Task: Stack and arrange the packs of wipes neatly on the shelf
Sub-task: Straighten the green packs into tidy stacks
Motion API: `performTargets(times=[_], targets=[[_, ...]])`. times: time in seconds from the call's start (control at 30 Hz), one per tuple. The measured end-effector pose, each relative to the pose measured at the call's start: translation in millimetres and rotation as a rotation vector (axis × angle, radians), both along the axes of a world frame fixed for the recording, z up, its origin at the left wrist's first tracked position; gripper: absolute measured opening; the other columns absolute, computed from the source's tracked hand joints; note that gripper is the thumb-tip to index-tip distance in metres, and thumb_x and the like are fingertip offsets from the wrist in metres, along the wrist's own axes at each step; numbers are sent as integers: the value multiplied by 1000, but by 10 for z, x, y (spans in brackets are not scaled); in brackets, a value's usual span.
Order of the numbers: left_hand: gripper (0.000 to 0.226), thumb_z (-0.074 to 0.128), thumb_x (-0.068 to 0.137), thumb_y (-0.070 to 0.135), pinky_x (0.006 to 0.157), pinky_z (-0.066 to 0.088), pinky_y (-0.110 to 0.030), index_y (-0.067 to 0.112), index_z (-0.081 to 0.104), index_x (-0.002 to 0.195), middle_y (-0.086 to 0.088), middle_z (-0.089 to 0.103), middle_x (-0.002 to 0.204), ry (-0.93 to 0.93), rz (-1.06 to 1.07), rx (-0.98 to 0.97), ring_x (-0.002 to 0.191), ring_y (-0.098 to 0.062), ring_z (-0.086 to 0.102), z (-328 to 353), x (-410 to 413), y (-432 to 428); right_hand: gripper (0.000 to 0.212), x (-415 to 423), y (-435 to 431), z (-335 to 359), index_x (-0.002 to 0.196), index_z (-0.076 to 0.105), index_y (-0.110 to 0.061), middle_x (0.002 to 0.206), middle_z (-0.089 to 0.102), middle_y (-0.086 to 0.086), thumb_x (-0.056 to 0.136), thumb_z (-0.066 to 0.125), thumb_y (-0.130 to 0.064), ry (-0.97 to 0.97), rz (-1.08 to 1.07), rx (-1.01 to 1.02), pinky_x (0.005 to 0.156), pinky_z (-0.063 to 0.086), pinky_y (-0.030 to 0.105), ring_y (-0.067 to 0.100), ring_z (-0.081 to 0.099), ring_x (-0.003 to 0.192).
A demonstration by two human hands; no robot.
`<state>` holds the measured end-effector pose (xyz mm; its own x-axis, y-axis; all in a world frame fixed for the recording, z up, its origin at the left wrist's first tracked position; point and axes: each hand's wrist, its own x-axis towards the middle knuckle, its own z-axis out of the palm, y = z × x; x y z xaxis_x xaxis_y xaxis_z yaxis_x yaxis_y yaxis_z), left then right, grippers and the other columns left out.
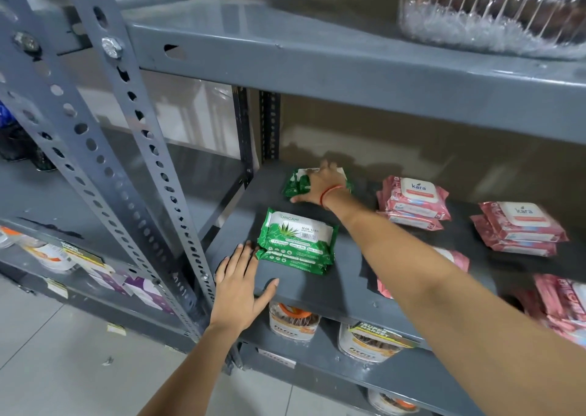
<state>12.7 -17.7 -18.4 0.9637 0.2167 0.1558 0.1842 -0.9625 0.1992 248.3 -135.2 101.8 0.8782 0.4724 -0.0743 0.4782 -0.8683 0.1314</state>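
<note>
On the grey metal shelf (pixel 317 285), green packs of wipes are laid in two places at the left end: a front stack (pixel 296 241) of what appears to be two or three packs near the shelf's front edge, and a rear green pack (pixel 299 184) deeper in, close to the back wall. The rear pack is covered by the right hand (pixel 320 184), whose palm is laid flat on top with the fingers spread over it; whether the fingertips are curled round the far edge cannot be told, as they are hidden behind the hand. The left hand (pixel 241 285) is rested open on the shelf's front lip, fingers released and extended, the tips just beside the front stack, nothing being held. Pink packs (pixel 415 201) are piled in separate stacks to the right. The packs are judged to be light, soft and pliable, with a glossy film wrapper that is likely to be slippery, so sliding between stacked packs is to be expected. A hold across the short sides, thumb opposed to fingers, is judged firmest, with pressure kept even so the pack is not buckled.
</note>
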Motion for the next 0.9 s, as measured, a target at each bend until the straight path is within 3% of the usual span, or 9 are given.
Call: performTargets(times=[0.13, 0.33, 0.43, 0.5, 0.7, 0.9], targets=[[80, 14, 91, 66, 110, 18, -41, 5, 56, 125, -14, 50, 140, -15, -3, -9, 134, -28, 39, -7, 4, 0, 89, -32, 79, -157, 128, 53, -7, 132, 42, 16, 74, 46, -78, -162, -50, 74, 97, 41, 42, 33, 39, 122], [79, 16, 91, 65, 110, 19, -41, 6, 55, 125, -13, 50, 139, -20, -6, -29, 133, -28, 41, 4, 4, 4, 94, 61, 23, -286, 132, 50, -14, 123, 44, 14, 71, 38, -84, -312, -12, 19, 92, 35, 43, 31, 40, 114], [77, 19, 90, 65, 111, 17, -40, 7, 53, 128, -11, 48, 142, -19, 1, -26, 135, -26, 38, -2, 6, 0, 101, 118, -131, -423, 146, 31, -21, 144, 33, 19, 70, 32, -86, -331, 60, 64, 108, 19, 60, 36, 33, 131], [75, 22, 90, 64, 111, 18, -41, 7, 53, 128, -11, 48, 142, -27, 0, -30, 135, -27, 38, -23, 9, 0, 100, 132, -222, -552, 149, 22, -22, 153, 24, 19, 72, 28, -85, -323, 118, 80, 111, 8, 63, 37, 25, 140], [75, 20, 90, 64, 110, 20, -41, 7, 53, 128, -11, 48, 142, -39, -4, -37, 135, -26, 38, -42, 25, 7, 80, 248, -174, -589, 146, 27, -18, 143, 39, 19, 86, 30, -70, -302, 115, 155, 105, 30, 54, 34, 37, 130], [75, 20, 91, 64, 109, 19, -41, 8, 55, 126, -12, 49, 141, -32, -12, -52, 134, -27, 40, -41, 16, 8, 97, 306, -133, -619, 148, 22, -17, 145, 35, 20, 76, 36, -80, -288, 110, 107, 106, 28, 55, 36, 35, 132]])
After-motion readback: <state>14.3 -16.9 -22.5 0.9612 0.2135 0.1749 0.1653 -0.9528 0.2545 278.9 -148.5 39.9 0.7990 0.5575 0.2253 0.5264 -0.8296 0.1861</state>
